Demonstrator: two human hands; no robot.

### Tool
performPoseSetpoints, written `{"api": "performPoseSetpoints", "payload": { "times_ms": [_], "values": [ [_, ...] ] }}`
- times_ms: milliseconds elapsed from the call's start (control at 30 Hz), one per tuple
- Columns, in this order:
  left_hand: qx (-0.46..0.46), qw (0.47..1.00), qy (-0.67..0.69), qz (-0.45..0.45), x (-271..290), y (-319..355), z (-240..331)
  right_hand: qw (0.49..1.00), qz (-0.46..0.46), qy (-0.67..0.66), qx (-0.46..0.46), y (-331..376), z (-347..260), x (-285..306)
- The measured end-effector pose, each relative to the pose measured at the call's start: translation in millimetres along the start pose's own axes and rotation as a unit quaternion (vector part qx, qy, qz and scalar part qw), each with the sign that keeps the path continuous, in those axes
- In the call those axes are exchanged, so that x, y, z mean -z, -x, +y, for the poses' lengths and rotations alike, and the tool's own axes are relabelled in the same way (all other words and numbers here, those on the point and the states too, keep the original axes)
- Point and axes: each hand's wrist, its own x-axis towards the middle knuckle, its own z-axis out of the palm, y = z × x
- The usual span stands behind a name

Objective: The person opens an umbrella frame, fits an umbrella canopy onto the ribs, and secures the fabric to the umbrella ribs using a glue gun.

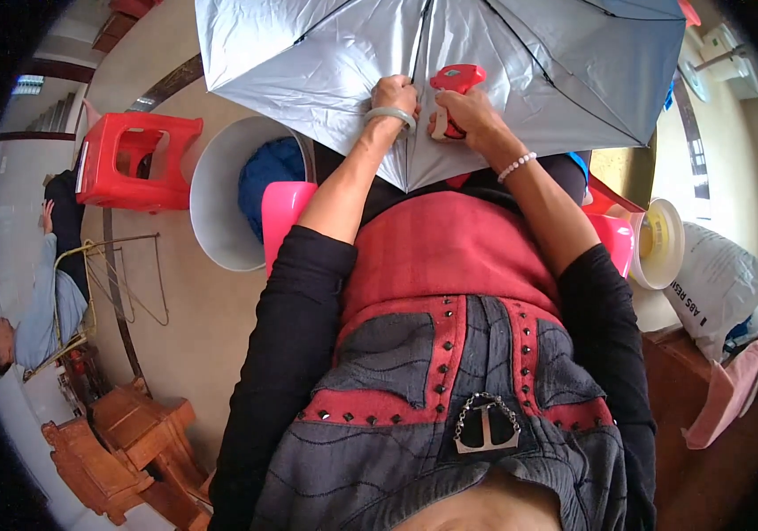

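A silver-coated umbrella canopy (334, 62) lies spread across my lap, with dark ribs running over its silver side. My left hand (396, 95), a bangle on its wrist, is closed in a pinch on the canopy along a dark rib near the middle. Just to its right, my right hand (469, 115), with a beaded bracelet, is wrapped around a red and white pistol-shaped hand tool (458, 78). The tool's red head sits over the silver fabric; my fingers partly hide its handle. Its exact kind does not show.
A white bucket (219, 208) with dark blue cloth inside and a red plastic stool (140, 159) stand on the left. Pink chair edges (284, 217) flank me. At right are a white tub (662, 252) and a white sack (719, 283). Another person (47, 310) sits at far left.
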Motion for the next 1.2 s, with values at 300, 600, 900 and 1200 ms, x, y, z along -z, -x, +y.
{"api": "performPoseSetpoints", "payload": {
  "times_ms": [300,600,900,1200],
  "values": [
    [-0.014,1.0,-0.012,-0.013,0.4,-4.5,-3.1,0.996,-0.017,0.083,0.014,-30.3,33.3,4.0],
    [0.035,0.998,-0.004,-0.05,0.6,-2.5,2.2,0.948,-0.143,-0.241,-0.15,6.3,6.8,17.8],
    [0.02,0.998,-0.037,-0.047,3.8,2.0,5.5,0.947,-0.163,-0.244,-0.133,5.0,12.1,23.7],
    [0.036,0.995,0.031,-0.093,6.4,-5.2,-2.3,0.949,-0.16,-0.244,-0.115,1.8,19.2,26.1]
  ]
}}
